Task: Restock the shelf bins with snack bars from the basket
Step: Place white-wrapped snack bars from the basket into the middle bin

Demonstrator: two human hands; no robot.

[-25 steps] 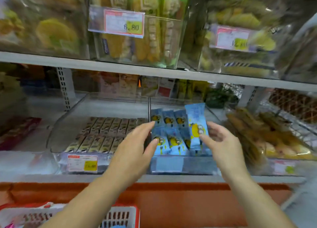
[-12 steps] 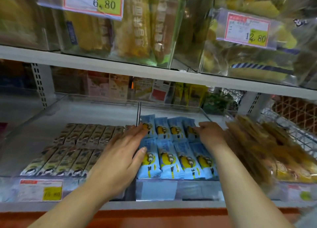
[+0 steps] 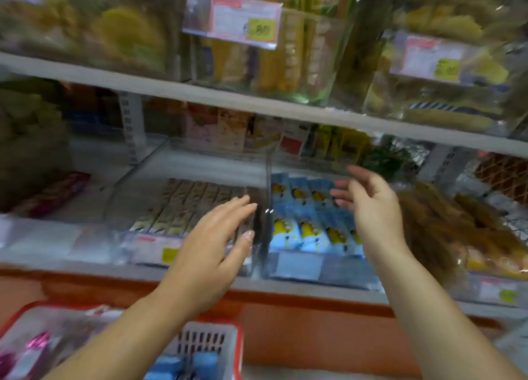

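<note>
**Blue bin part-filled, basket not yet emptied**

The blue snack bars (image 3: pixel 311 232) lay in two rows in the right-hand clear bin (image 3: pixel 294 265), with some room left behind them. The neighbouring bin held brown bars (image 3: pixel 183 205). Both hands were empty. The left hand (image 3: pixel 217 245) was flat, fingers straight and close together, in front of the wall between the bins. The right hand (image 3: pixel 374 208) was loosely spread above the blue rows. Blur hid whether either hand touched anything. Below, the red basket (image 3: pixel 239 351) held more blue packs (image 3: pixel 185 365) and pink-wrapped items (image 3: pixel 37 342). By my reading, one batch was shelved and several trips were left.
</note>
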